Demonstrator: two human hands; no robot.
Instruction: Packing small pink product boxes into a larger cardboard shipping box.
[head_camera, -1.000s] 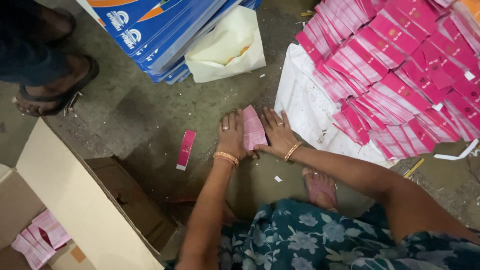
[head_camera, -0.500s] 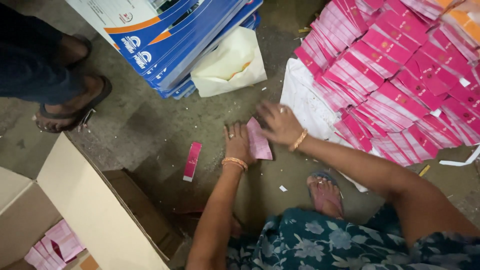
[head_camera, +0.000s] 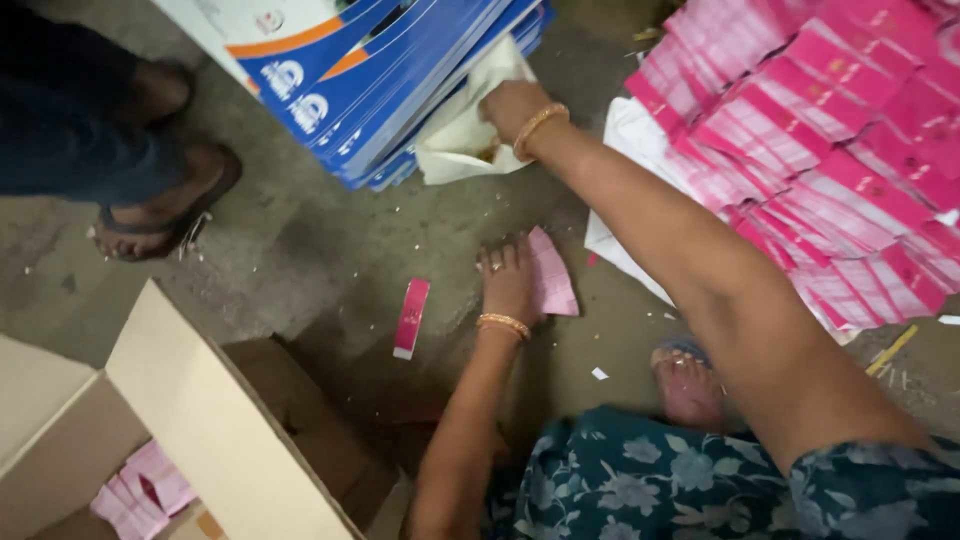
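My left hand (head_camera: 508, 280) rests flat on a small stack of pale pink flattened cartons (head_camera: 552, 276) lying on the concrete floor. My right hand (head_camera: 512, 106) is stretched far forward and touches a crumpled cream paper sheet (head_camera: 462, 130) beside a pile of blue and white flat boards (head_camera: 385, 70). Whether its fingers grip the paper is unclear. One bright pink carton (head_camera: 411, 317) lies alone on the floor left of my left hand.
A large heap of pink flattened cartons (head_camera: 830, 140) lies on white paper at the right. An open cardboard box (head_camera: 190, 430) with pink cartons inside stands at the lower left. Another person's sandalled foot (head_camera: 165, 210) is at the upper left. My own foot (head_camera: 690, 385) is near my knee.
My right hand has left the pink stack and reached forward to the cream paper. My left hand stays on the stack. The camera view has shifted.
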